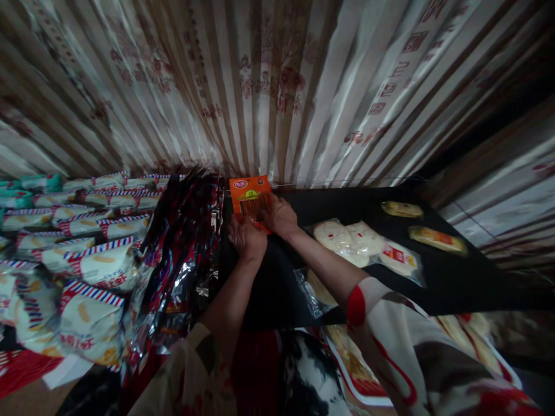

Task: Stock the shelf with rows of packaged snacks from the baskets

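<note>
An orange snack packet (pixel 250 193) with a green round label and a window showing brown strips is at the far edge of the black tabletop. My left hand (pixel 248 236) grips its lower edge, thumb on the front. My right hand (pixel 280 215) grips its right side, with the fingertips partly hidden. Just left of the packet lies a long heap of shiny dark red and purple packets (pixel 182 248). To the right, clear bags of flat round white bread (pixel 347 240) rest on the black tabletop (pixel 269 289).
Rows of white snack bags (pixel 102 263) with striped tops fill the left side, with green bags (pixel 41 183) behind. Two wrapped yellow items (pixel 437 240) lie far right. A pleated curtain (pixel 277 86) hangs along the back. Below the front edge sits a white-rimmed tray (pixel 368 398).
</note>
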`<state>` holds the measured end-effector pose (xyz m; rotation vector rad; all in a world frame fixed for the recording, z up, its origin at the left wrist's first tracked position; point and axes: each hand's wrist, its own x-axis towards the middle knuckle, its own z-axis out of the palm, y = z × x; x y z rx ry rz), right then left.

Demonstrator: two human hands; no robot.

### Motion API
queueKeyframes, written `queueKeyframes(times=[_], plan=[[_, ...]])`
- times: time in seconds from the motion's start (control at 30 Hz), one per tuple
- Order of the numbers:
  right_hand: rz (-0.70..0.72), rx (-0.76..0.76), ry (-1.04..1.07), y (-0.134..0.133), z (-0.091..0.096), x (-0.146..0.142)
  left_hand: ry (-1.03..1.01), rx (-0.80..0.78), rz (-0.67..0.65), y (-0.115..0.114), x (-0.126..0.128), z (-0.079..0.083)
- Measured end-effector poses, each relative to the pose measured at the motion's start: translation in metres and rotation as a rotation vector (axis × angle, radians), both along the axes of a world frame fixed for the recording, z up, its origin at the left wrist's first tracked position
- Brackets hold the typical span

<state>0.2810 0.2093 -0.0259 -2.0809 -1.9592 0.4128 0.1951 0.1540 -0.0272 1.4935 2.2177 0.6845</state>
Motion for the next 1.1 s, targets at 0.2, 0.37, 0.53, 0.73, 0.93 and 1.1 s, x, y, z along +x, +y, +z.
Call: queueKeyframes(times=[0.2, 0.37, 0.53, 0.73, 0.93, 1.1], plan=[[0.043, 0.023, -0.078, -0.004, -0.007, -0.001, -0.036, -0.038, -0.094, 0.015, -0.008, -0.002], [0.081, 0.076, -0.104, -0.005, -0.014, -0.006, 0.003, -0.037, -0.153, 0.020, -0.015, -0.001], [0.079, 0.149, -0.159, -0.010, -0.015, -0.004, 0.080, 0.000, -0.209, 0.007, -0.015, 0.002], [0.142, 0.321, -0.028, -0.036, 0.005, -0.001, -0.117, 0.212, -0.179, -0.044, 0.001, 0.026], [0.340, 0.408, 0.383, -0.132, 0.025, -0.009, -0.311, 0.409, -0.342, -0.152, -0.020, 0.029], [0.577, 0.160, 0.578, -0.263, 0.006, -0.027, -0.410, 0.266, -0.468, -0.265, -0.088, -0.007]])
